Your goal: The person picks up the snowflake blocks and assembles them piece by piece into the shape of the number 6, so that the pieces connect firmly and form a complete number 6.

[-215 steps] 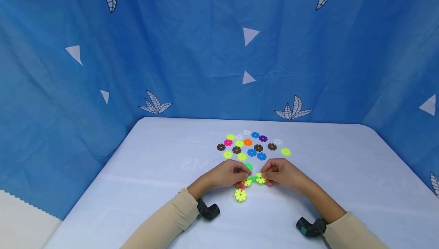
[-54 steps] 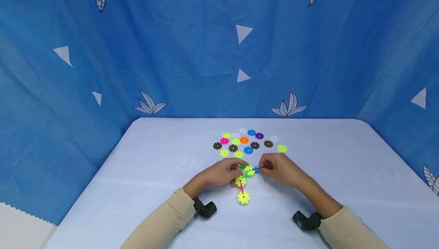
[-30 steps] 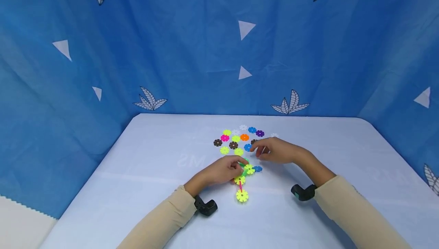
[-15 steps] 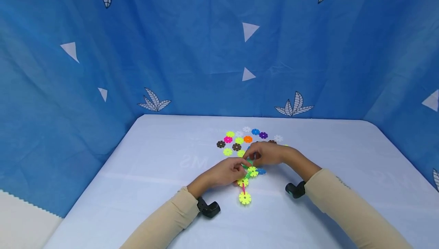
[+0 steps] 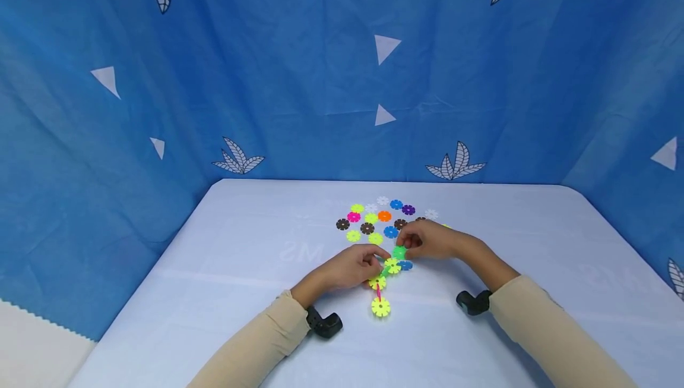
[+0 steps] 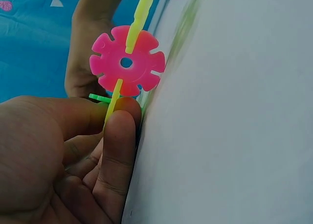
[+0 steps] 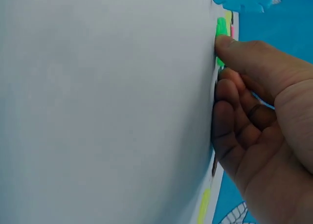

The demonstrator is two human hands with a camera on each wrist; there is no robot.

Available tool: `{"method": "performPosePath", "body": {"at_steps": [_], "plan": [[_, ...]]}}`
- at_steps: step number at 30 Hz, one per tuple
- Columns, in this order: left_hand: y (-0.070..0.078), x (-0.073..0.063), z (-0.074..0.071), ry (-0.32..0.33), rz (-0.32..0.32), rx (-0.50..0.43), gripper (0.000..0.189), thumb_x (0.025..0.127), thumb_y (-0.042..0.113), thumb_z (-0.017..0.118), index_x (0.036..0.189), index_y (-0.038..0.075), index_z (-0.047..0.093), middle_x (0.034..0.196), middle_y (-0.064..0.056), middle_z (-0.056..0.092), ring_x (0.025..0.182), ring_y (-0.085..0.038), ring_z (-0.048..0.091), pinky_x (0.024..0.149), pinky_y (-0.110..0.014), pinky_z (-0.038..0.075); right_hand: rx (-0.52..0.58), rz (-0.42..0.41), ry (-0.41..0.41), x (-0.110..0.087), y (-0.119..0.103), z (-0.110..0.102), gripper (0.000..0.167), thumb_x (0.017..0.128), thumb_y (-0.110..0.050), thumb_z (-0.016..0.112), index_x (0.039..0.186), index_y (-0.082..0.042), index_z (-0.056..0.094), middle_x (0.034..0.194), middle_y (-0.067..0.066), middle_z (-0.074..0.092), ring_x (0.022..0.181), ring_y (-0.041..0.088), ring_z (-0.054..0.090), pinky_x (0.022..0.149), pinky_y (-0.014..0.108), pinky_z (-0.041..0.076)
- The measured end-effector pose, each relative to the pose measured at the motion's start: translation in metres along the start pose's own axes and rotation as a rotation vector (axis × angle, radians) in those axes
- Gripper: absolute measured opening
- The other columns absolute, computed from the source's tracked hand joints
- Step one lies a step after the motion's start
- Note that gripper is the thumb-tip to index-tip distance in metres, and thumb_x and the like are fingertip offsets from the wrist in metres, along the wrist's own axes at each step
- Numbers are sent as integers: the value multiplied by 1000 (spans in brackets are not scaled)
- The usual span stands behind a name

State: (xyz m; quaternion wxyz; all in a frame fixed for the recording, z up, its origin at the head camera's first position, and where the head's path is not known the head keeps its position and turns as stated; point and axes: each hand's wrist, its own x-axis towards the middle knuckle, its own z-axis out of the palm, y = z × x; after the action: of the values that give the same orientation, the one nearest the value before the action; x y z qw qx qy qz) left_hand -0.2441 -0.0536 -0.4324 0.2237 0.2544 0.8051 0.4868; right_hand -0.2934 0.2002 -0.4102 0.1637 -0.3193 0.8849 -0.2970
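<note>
Slotted plastic snowflake discs are joined in a chain. My left hand (image 5: 347, 266) pinches a yellow disc (image 5: 377, 281) between thumb and finger. From that disc an edge-on pink disc (image 6: 142, 67) leads to another yellow disc (image 5: 380, 307) near me. Farther along, an edge-on green disc (image 5: 385, 272) links to a third yellow disc (image 5: 392, 265), with a blue disc (image 5: 405, 265) at its right. My right hand (image 5: 430, 240) pinches another green disc (image 5: 399, 252) at that third yellow disc's far side. Whether the two are slotted together is unclear.
Loose discs lie scattered beyond my hands, among them an orange disc (image 5: 385, 216), a purple disc (image 5: 408, 210), a brown disc (image 5: 342, 224) and a blue disc (image 5: 390, 232). The white table (image 5: 240, 245) ends at a blue curtain (image 5: 331, 79).
A blue disc has joined the chain. My right hand let go of it, moved over to the green disc by my left fingertips and drew it to the right. My left hand keeps its hold.
</note>
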Motion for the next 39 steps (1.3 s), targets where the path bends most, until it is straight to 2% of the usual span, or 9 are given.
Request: {"method": "performPosePath", "body": {"at_steps": [5, 9, 15, 20, 29, 39], "plan": [[0, 0, 0, 11, -12, 11, 28, 101, 9, 60, 128, 13, 66, 82, -2, 62, 61, -16, 56, 62, -26, 46, 63, 72, 93, -14, 6, 1, 21, 86, -6, 79, 99, -11, 63, 87, 1, 58, 84, 20, 55, 74, 27, 52], [-2, 2, 1, 21, -21, 17, 27, 101, 10, 61, 127, 15, 67, 81, -2, 62, 61, -16, 56, 62, -27, 45, 176, 139, 155, -23, 12, 2, 15, 91, -4, 74, 99, -9, 62, 87, 4, 61, 83, 23, 57, 73, 29, 53], [-4, 3, 2, 22, -17, 14, 27, 101, 10, 61, 127, 14, 67, 80, -3, 62, 61, -17, 56, 61, -27, 42, 399, 245, 171, -35, 10, 0, 11, 93, -4, 71, 98, 0, 62, 86, 11, 64, 77, 26, 65, 73, 34, 57], [-4, 3, 2, 33, -7, 18, 27, 101, 9, 61, 127, 14, 67, 80, -2, 62, 61, -17, 56, 63, -28, 44, 492, 312, 184, -44, 6, 4, 13, 92, -7, 73, 97, 0, 63, 87, 13, 65, 77, 26, 68, 73, 35, 58], [-3, 2, 2, 44, 6, 10, 28, 101, 8, 60, 127, 12, 66, 80, -1, 61, 61, -16, 57, 65, -28, 47, 615, 363, 160, -48, 3, 13, 18, 93, -11, 74, 101, -1, 62, 89, 14, 66, 79, 26, 68, 75, 34, 58], [1, 1, 1, 39, 3, 20, 28, 101, 8, 59, 128, 12, 66, 82, -1, 62, 62, -16, 57, 65, -28, 47, 660, 333, 142, -51, 5, 14, 16, 93, -9, 72, 100, 0, 61, 85, 14, 63, 76, 24, 67, 74, 33, 58]]}}
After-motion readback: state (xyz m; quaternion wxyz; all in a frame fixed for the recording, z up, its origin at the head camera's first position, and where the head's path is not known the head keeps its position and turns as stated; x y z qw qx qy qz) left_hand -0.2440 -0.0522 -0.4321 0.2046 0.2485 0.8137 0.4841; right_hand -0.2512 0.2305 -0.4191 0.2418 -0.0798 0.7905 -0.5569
